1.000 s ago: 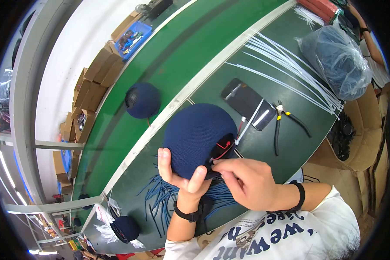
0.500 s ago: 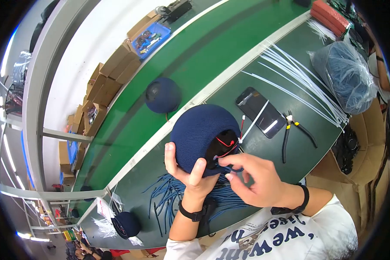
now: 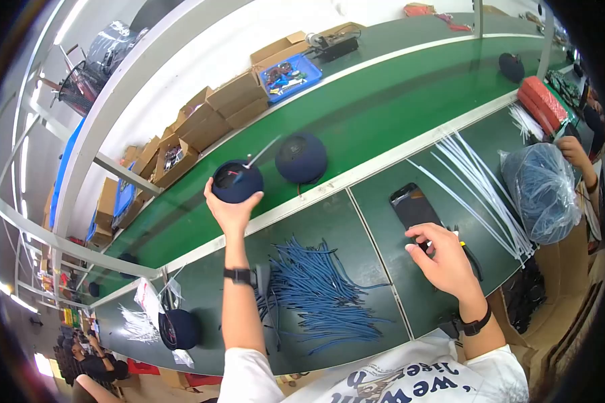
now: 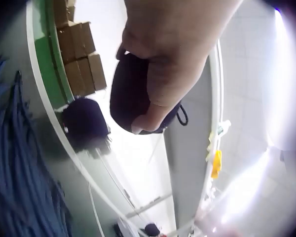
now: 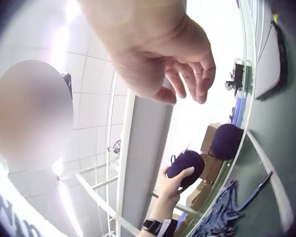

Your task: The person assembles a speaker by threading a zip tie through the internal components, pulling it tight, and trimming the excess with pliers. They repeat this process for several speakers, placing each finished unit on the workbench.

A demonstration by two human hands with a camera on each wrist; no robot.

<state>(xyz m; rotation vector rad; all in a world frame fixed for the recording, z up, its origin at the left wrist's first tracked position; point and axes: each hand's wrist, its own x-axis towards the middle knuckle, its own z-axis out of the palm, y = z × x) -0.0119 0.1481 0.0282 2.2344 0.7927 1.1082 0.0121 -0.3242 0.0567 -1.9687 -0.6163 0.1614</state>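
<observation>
My left hand (image 3: pixel 230 215) grips a round speaker (image 3: pixel 247 189) in dark blue fabric and holds it out over the green strip behind the worktable. The speaker's dark opening faces up, with red wire inside and a pale cable tie sticking out at its rim. In the left wrist view, my thumb lies along the side of the speaker (image 4: pixel 124 96), and a small dark loop shows beyond it. A second blue speaker (image 3: pixel 301 158) stands just right of the held one. Loosely curled and holding nothing, my right hand (image 3: pixel 445 263) hovers beside the black phone (image 3: pixel 412 200).
Dark blue cords (image 3: pixel 323 285) lie piled between my arms. White cable ties (image 3: pixel 487 201) spread at the right, near a plastic bag (image 3: pixel 543 195). Pliers (image 3: pixel 475 263) are partly behind my right hand. Another speaker (image 3: pixel 180 329) sits front left. A grey frame (image 3: pixel 94 144) rises at the left.
My left hand has carried the speaker from in front of me away to the far left, over the green strip. My right hand has come off the speaker and moved right. The view has turned.
</observation>
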